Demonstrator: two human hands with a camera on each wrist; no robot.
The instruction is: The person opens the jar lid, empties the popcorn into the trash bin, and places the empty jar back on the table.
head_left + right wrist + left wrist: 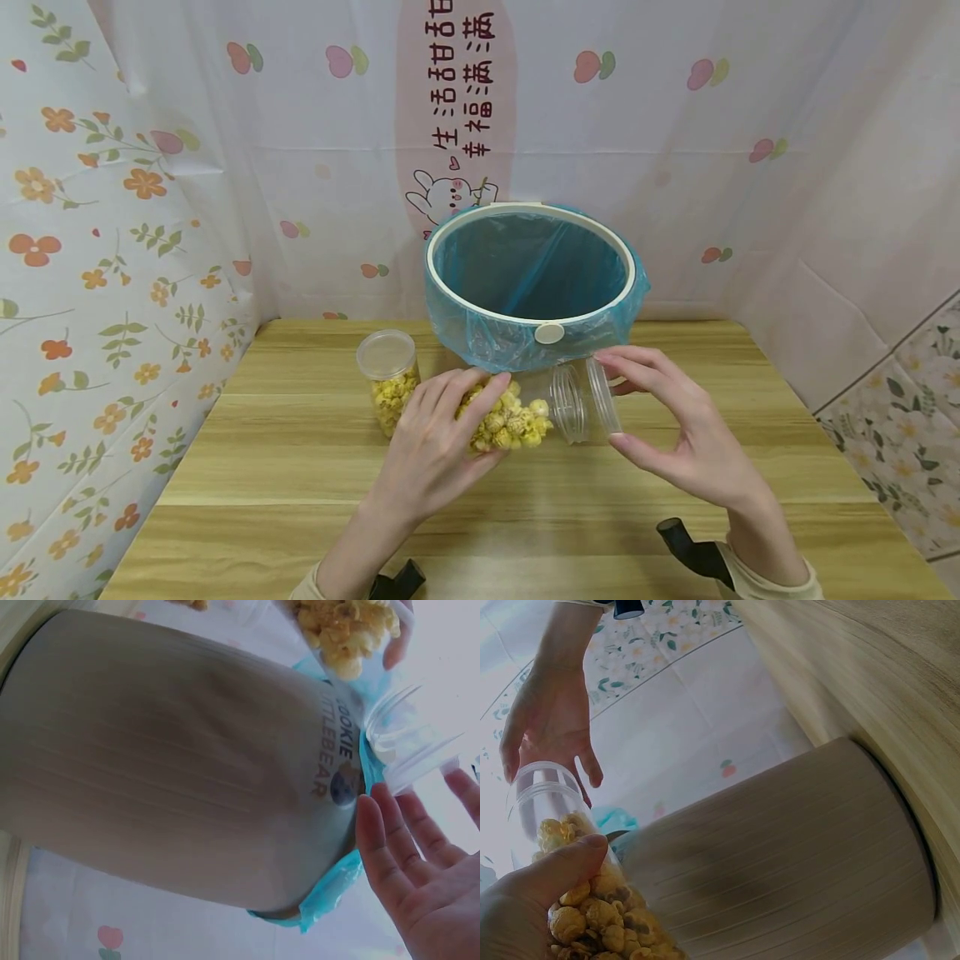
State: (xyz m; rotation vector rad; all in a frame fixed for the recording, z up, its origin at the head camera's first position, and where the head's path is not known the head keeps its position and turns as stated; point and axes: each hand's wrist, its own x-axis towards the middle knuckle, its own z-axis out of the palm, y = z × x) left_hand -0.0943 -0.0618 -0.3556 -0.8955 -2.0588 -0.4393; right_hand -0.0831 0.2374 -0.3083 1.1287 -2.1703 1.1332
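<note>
My left hand [431, 437] grips a clear plastic jar [531, 385] of yellow popcorn, fingers and thumb wrapped round its body. The jar is tipped on its side, its threaded mouth [570, 406] facing right, with the popcorn [604, 919] lying away from the mouth. My right hand [693, 429] pinches a clear round lid [604, 395] by its edge, between thumb and fingertips. The lid stands on edge, facing the mouth with a small gap between them. In the right wrist view the lid [424, 761] sits at the fingertips, beside the jar's mouth.
Directly behind the hands stands a tall bin [165, 765] with a cream rim [540, 320] and a blue liner bag [480, 337] folded over it. To the left, a second lidded popcorn jar [392, 390] stands upright on the wooden table [285, 467]. Patterned curtains [315, 183] enclose the table.
</note>
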